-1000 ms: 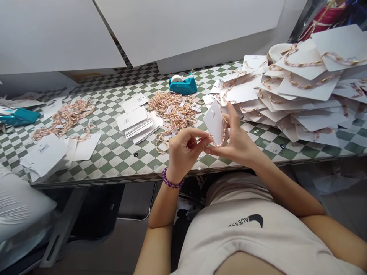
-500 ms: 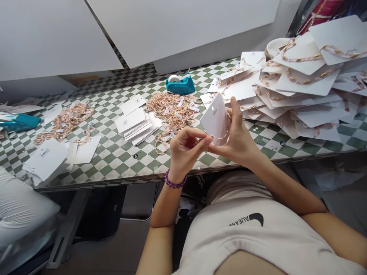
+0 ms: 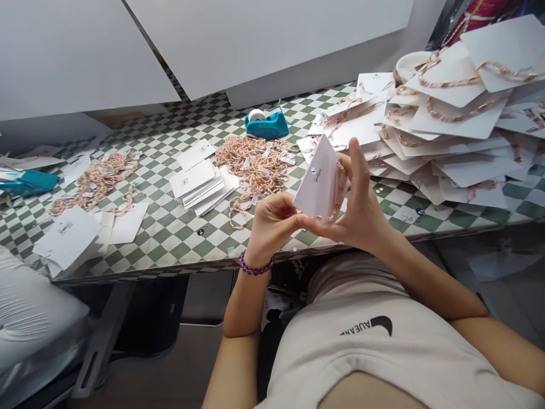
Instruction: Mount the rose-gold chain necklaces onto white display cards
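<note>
One white card [image 3: 315, 184] is leaning over the table [image 3: 179, 230], a beaded strand [image 3: 340, 190] curving along its right and lower edges. The right hand [image 3: 361, 210] is gripping the card between thumb and fingers; the left hand [image 3: 272, 224] is curling at its lower left corner, fingertips hidden, so I cannot tell whether they are pinching it. A tape dispenser [image 3: 268, 127] is standing behind a bead pile [image 3: 255, 162]

We make out letters like AUEAN [image 3: 356, 328], beside a black curved mark [image 3: 383, 325], on the beige shirt [image 3: 374, 355]. The held white card [image 3: 320, 190] bears a short dark script [image 3: 317, 175] that we cannot read surely. Print on the stacked cards [image 3: 204, 185] and on tags [image 3: 264, 170] in the bead pile [image 3: 254, 159] is too small for us.
</note>
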